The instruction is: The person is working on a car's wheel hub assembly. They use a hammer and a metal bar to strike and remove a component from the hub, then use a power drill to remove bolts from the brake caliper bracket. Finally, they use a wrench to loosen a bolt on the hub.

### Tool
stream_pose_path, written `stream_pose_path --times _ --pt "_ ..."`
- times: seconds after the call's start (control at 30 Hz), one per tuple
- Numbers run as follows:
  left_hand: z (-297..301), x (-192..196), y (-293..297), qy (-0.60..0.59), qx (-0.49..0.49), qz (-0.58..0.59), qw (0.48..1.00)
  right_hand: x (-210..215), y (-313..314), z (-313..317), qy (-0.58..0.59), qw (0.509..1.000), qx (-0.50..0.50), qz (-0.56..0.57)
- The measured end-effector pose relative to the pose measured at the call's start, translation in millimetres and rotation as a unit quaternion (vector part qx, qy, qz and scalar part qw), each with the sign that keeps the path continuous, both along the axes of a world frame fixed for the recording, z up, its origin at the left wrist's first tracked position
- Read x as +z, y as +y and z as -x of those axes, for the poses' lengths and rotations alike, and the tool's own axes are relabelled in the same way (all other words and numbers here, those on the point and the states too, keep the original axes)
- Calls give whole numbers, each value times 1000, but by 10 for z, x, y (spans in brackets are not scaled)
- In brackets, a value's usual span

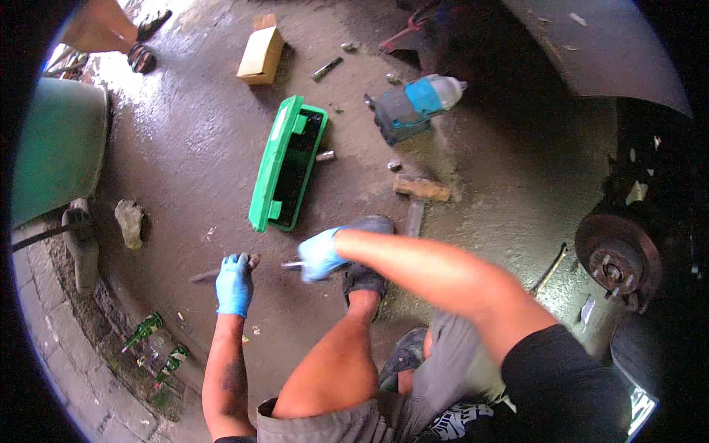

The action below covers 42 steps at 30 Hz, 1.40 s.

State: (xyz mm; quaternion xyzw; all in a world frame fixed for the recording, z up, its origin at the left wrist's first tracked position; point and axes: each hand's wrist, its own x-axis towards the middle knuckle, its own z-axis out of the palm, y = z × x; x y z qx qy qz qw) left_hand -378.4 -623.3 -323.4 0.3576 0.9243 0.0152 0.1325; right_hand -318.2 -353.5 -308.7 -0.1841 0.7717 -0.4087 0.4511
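My left hand point(235, 286), in a blue glove, is closed around a dark, rusty-looking rod point(205, 276); one end points left and the other shows beside my thumb. To its right, my right hand point(321, 255), also blue-gloved and slightly blurred, is closed on a slim metal tool point(292, 265) whose tip points left toward the rod. A small gap separates the tool from the rod. What sort of tool it is cannot be made out, since the hand covers most of it. Just beyond both hands lies an open green toolbox point(277, 166) with a dark inside.
A blue and grey cordless impact wrench point(413, 107), a hammer point(421, 189), several sockets point(394, 165) and a cardboard box point(262, 55) lie farther off. At right is a brake disc point(617, 255); bottles point(171, 363) lie by the left kerb. Another person's feet point(142, 57) stand far left.
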Motion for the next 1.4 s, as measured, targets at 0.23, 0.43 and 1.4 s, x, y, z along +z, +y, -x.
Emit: stream_pose_path --times 0.23,0.43,1.4 --pt "-178 -205 105 -60 -38 134 988 416 2253 -774 20 952 -278 -129" --pt "-336 463 1639 -287 -37 2 957 748 2926 -1574 65 802 -593 -32" --pt "-1036 2512 3682 -185 -434 -394 789 2900 1778 -3387 309 552 -771 77"
